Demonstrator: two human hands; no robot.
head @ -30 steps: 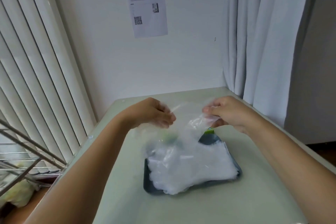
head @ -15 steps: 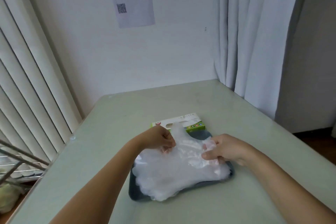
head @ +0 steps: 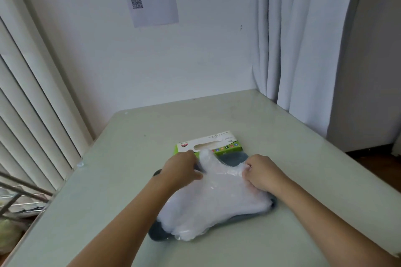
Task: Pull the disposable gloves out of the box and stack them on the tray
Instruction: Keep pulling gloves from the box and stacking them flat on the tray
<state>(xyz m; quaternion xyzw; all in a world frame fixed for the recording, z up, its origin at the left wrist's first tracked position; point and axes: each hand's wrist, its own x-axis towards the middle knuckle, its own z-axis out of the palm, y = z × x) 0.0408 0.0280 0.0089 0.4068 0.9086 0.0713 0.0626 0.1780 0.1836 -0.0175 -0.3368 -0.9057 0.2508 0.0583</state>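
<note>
left hand (head: 180, 169), right hand (head: 262, 173) holding gloves (head: 212, 201), tray (head: 159, 234)

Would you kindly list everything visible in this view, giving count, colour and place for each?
Glass-topped table: one, pale green, against the white wall.
Plastic tray: one, dark grey, mid-table.
Thin plastic disposable gloves: a pile, count unclear, translucent white, on the tray.
Cardboard glove box: one, green and white, on the table just behind the tray.
Printed paper sheet: one, white with a QR code, on the wall.
Vertical blinds: one set, off-white, left.
Curtain: one, white, right.
Metal rack: one, grey, lower left.
Left hand: grips the top glove's left edge.
Right hand: pinches its right edge.
</note>
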